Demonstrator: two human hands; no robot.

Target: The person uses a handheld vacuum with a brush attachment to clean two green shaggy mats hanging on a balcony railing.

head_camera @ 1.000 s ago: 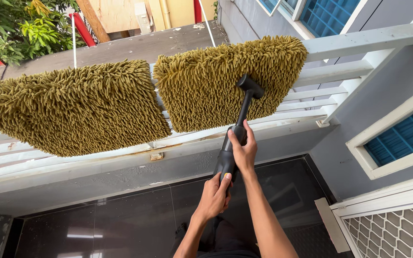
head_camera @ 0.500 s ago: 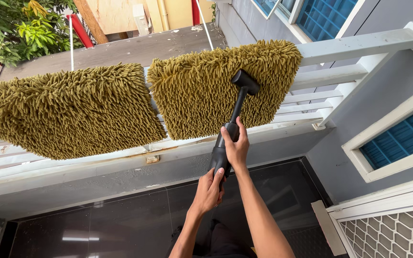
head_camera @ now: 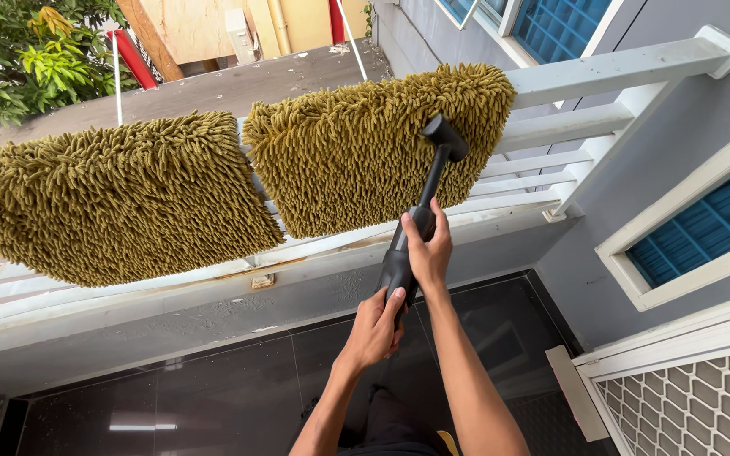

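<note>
Pressing against the right one of 2 shaggy olive-green mats (head_camera: 365, 143) on the white wooden railing (head_camera: 601, 72), the black long-handled tool (head_camera: 420, 215) is gripped with fingers closed: right hand (head_camera: 427, 249) higher, left hand (head_camera: 375, 325) at its lower end.

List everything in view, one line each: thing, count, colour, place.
rugs: two, olive shaggy, draped side by side over the railing
railing: one, white, across the balcony edge
tool: one, black, head against the right rug
floor: dark glossy tiles, below
windows: blue louvres, white frames, right wall
grille: one, white mesh, bottom right
foliage: green, top left
left hand: on the tool's lower grip
right hand: on the tool's upper grip
</note>
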